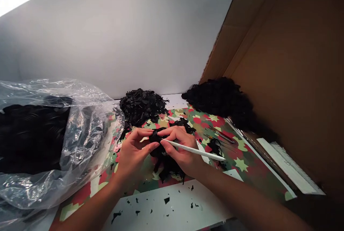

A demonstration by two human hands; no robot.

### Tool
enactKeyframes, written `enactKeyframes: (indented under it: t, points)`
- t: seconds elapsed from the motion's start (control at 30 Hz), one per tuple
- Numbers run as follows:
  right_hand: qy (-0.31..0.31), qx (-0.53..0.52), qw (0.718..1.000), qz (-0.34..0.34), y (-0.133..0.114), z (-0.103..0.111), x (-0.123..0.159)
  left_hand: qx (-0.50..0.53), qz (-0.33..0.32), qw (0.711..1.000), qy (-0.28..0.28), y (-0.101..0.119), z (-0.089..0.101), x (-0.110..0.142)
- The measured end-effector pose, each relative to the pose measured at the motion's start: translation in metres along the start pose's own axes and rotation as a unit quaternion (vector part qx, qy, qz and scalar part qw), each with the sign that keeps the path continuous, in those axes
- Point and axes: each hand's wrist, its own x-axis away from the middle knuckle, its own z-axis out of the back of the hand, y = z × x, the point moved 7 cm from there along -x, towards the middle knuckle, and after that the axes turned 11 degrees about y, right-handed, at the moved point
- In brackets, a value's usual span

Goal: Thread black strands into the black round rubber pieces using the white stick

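Observation:
My left hand (135, 150) pinches a small, dark, ridged black rubber-like piece (154, 137) between thumb and fingers. My right hand (182, 148) is closed round a slim white pen-like stick (201, 151), its near end at the black piece and its tapered end pointing right. The right fingertips also touch the piece. Just what the stick's working end is like stays hidden by the fingers. Below both hands lies a heap of black strips and scraps (170, 168), partly covered by them.
A clear plastic bag (88, 134) with black pieces (29, 137) lies left. Behind stand a scrap pile (142, 105) and another black pile (220, 98). Thin metal tools (221, 135) lie right on the patterned sheet (258, 168). Cardboard (292, 62) rises at right; scraps dot a white board (156, 213).

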Motion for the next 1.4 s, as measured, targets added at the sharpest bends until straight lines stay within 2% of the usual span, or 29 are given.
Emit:
enactKeyframes:
  t: [0.1, 0.2, 0.33, 0.4, 0.5, 0.6, 0.73, 0.83, 0.93, 1.0, 1.03, 1.1, 1.17, 1.27, 1.4]
  points:
    - [0.007, 0.008, 1.0, -0.016, 0.002, -0.001, 0.001, -0.023, -0.032, 0.999, -0.001, 0.007, -0.002, 0.004]
    - [0.005, 0.023, 1.0, -0.003, -0.001, -0.005, 0.004, -0.067, -0.073, 0.995, 0.008, 0.014, -0.003, 0.007]
    - [0.016, 0.094, 0.99, 0.1, -0.014, -0.009, 0.009, -0.136, -0.15, 0.979, 0.013, 0.022, -0.005, 0.011]
    - [0.021, 0.154, 0.976, 0.155, -0.02, -0.012, 0.009, -0.145, -0.16, 0.976, 0.005, 0.024, -0.006, 0.013]
    - [0.023, 0.231, 0.958, 0.169, -0.012, -0.012, 0.002, -0.122, -0.146, 0.982, -0.001, 0.026, -0.007, 0.015]
    - [0.01, 0.302, 0.947, 0.11, 0.016, -0.005, -0.011, -0.075, -0.109, 0.991, -0.001, 0.027, -0.007, 0.014]
    - [-0.028, 0.394, 0.918, 0.024, 0.055, 0.008, -0.022, 0.012, -0.027, 1.0, 0.011, 0.013, -0.001, 0.004]
    - [-0.04, 0.441, 0.896, 0.027, 0.062, 0.016, -0.024, 0.058, -0.006, 0.997, 0.044, 0.002, 0.008, -0.006]
    - [-0.032, 0.477, 0.877, 0.037, 0.059, 0.025, -0.028, 0.084, -0.021, 0.992, 0.089, -0.002, 0.017, -0.011]
    - [-0.028, 0.459, 0.888, 0.018, 0.058, 0.029, -0.031, 0.084, -0.006, 0.993, 0.085, -0.004, 0.016, -0.011]
    - [-0.036, 0.42, 0.907, 0.003, 0.058, 0.029, -0.033, 0.084, 0.017, 0.994, 0.073, -0.006, 0.014, -0.011]
    - [-0.056, 0.284, 0.957, -0.023, 0.054, 0.023, -0.033, 0.089, 0.079, 0.992, 0.046, -0.012, 0.007, -0.009]
    - [-0.05, 0.132, 0.99, -0.029, 0.044, 0.017, -0.031, 0.097, 0.122, 0.987, 0.034, -0.016, 0.003, -0.008]
    - [-0.027, 0.027, 0.999, 0.008, 0.025, 0.01, -0.025, 0.102, 0.13, 0.986, 0.021, -0.02, 0.001, -0.009]
    - [-0.041, 0.062, 0.996, 0.052, 0.01, -0.004, -0.013, 0.073, 0.122, 0.989, -0.039, -0.024, -0.003, -0.007]
